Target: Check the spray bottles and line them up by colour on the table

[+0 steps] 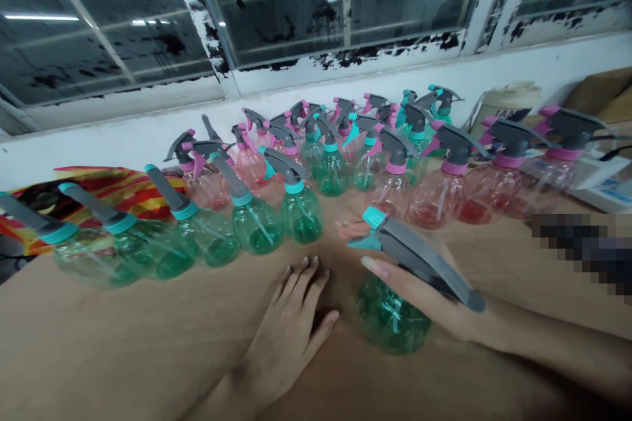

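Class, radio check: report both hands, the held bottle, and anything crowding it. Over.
Left hand palm down on table, holding nothing. Right hand gripping green spray bottle near its neck. Pink bottles and green bottles lined up beyond. Over.

Bottles (257, 227) behind left hand (291, 322)

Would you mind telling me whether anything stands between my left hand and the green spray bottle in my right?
Nothing visible does: only a bare strip of tabletop lies between the left hand and the lower body of the green spray bottle. The right hand is around its upper part.
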`<action>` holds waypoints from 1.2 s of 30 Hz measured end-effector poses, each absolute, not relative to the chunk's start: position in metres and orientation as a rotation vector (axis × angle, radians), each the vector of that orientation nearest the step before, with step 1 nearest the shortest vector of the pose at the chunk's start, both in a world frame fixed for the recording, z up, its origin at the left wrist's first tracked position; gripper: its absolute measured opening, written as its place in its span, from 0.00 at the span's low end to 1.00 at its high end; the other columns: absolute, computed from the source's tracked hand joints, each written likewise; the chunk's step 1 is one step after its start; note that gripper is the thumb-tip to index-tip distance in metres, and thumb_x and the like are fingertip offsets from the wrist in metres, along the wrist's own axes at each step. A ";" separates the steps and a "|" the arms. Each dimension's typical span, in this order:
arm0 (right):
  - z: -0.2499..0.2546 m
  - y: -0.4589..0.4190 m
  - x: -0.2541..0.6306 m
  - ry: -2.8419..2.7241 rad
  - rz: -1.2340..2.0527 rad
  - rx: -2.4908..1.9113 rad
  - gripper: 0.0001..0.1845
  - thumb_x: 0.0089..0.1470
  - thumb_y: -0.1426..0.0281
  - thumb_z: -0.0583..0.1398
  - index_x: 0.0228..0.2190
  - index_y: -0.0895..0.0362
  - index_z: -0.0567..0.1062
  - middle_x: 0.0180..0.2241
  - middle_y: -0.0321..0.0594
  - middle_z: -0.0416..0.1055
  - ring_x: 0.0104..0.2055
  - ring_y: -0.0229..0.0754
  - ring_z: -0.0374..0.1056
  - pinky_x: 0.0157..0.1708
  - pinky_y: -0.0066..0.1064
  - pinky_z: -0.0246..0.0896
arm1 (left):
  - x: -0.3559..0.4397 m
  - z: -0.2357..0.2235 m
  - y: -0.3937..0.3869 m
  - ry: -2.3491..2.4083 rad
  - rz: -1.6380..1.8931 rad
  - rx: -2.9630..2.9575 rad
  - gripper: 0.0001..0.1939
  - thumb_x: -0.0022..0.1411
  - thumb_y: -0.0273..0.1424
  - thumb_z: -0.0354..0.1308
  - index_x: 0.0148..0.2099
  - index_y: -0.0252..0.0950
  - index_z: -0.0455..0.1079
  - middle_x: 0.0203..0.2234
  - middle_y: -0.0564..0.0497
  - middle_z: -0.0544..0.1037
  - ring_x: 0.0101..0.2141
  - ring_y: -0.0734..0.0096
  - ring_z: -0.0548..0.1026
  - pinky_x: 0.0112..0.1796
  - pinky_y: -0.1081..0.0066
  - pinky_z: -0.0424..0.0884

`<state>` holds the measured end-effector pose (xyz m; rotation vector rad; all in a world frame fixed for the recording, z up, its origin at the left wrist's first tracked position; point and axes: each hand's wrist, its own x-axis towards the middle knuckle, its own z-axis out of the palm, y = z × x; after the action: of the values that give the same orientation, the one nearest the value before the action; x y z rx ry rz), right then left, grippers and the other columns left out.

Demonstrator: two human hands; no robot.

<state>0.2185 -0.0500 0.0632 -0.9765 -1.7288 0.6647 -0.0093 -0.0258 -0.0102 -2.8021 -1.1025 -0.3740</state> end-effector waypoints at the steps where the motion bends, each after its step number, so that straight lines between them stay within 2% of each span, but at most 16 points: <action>1: 0.063 -0.050 0.219 -1.733 0.663 -0.966 0.11 0.56 0.69 0.58 0.43 0.51 0.73 0.37 0.37 0.74 0.39 0.41 0.72 0.41 0.34 0.69 | -0.009 -0.010 -0.026 -1.104 -0.376 -2.803 0.25 0.70 0.39 0.48 0.64 0.33 0.54 0.61 0.40 0.61 0.60 0.53 0.59 0.56 0.51 0.60; 6: 0.067 -0.050 0.219 -1.731 0.651 -0.939 0.10 0.56 0.70 0.58 0.42 0.50 0.72 0.39 0.36 0.75 0.42 0.41 0.73 0.43 0.33 0.69 | -0.009 -0.010 -0.026 -1.092 -0.380 -2.805 0.25 0.69 0.38 0.49 0.63 0.32 0.55 0.60 0.40 0.63 0.59 0.53 0.60 0.56 0.50 0.60; 11: 0.069 -0.046 0.219 -1.765 0.630 -0.961 0.03 0.55 0.67 0.60 0.33 0.52 0.73 0.32 0.36 0.75 0.39 0.42 0.73 0.35 0.31 0.69 | -0.011 -0.010 -0.025 -1.094 -0.412 -2.834 0.22 0.70 0.38 0.49 0.62 0.35 0.56 0.59 0.42 0.64 0.59 0.54 0.60 0.56 0.50 0.60; 14: 0.067 -0.045 0.219 -1.747 0.652 -0.950 0.05 0.56 0.65 0.60 0.30 0.52 0.72 0.32 0.36 0.74 0.37 0.42 0.73 0.33 0.31 0.68 | -0.011 -0.009 -0.024 -1.095 -0.413 -2.843 0.21 0.70 0.37 0.49 0.61 0.35 0.56 0.58 0.42 0.65 0.59 0.54 0.61 0.55 0.50 0.61; 18: 0.066 -0.046 0.217 -1.740 0.628 -0.966 0.08 0.56 0.64 0.59 0.27 0.53 0.70 0.26 0.35 0.71 0.31 0.41 0.71 0.29 0.32 0.66 | -0.010 -0.008 -0.024 -1.095 -0.412 -2.845 0.21 0.70 0.37 0.48 0.61 0.34 0.56 0.58 0.41 0.65 0.59 0.52 0.61 0.54 0.49 0.62; 22: 0.068 -0.046 0.218 -1.740 0.638 -0.969 0.10 0.55 0.64 0.59 0.25 0.53 0.68 0.23 0.34 0.69 0.30 0.40 0.71 0.32 0.32 0.67 | -0.011 -0.007 -0.025 -1.102 -0.421 -2.863 0.21 0.71 0.39 0.46 0.61 0.36 0.57 0.59 0.42 0.64 0.59 0.53 0.60 0.55 0.49 0.61; 24: 0.067 -0.045 0.219 -1.743 0.672 -0.948 0.08 0.55 0.64 0.60 0.26 0.53 0.70 0.25 0.34 0.71 0.32 0.40 0.72 0.34 0.32 0.69 | -0.011 -0.006 -0.025 -1.110 -0.429 -2.869 0.20 0.72 0.40 0.44 0.61 0.37 0.58 0.59 0.43 0.64 0.59 0.54 0.60 0.55 0.50 0.61; 26: 0.067 -0.044 0.220 -1.740 0.701 -0.939 0.05 0.54 0.64 0.60 0.32 0.51 0.73 0.30 0.35 0.74 0.35 0.41 0.73 0.37 0.33 0.70 | -0.011 -0.005 -0.025 -1.113 -0.430 -2.867 0.20 0.72 0.41 0.43 0.60 0.37 0.59 0.58 0.43 0.65 0.59 0.54 0.61 0.55 0.51 0.61; 30: 0.065 -0.045 0.220 -1.711 0.702 -0.964 0.12 0.54 0.62 0.60 0.42 0.49 0.74 0.40 0.38 0.76 0.38 0.42 0.73 0.40 0.36 0.70 | -0.011 -0.005 -0.024 -1.118 -0.424 -2.869 0.21 0.72 0.41 0.44 0.61 0.37 0.58 0.59 0.43 0.64 0.60 0.54 0.60 0.56 0.50 0.60; 36: 0.068 -0.049 0.220 -1.710 0.682 -0.994 0.11 0.54 0.65 0.60 0.41 0.50 0.72 0.31 0.36 0.75 0.33 0.42 0.72 0.34 0.33 0.71 | -0.011 -0.008 -0.025 -1.141 -0.420 -2.860 0.21 0.71 0.39 0.46 0.61 0.36 0.56 0.60 0.42 0.62 0.60 0.54 0.59 0.56 0.50 0.59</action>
<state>0.2195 -0.0492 0.0683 -0.9940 -1.7105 0.6818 -0.0112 -0.0245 -0.0081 -2.8601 -1.1409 -0.4198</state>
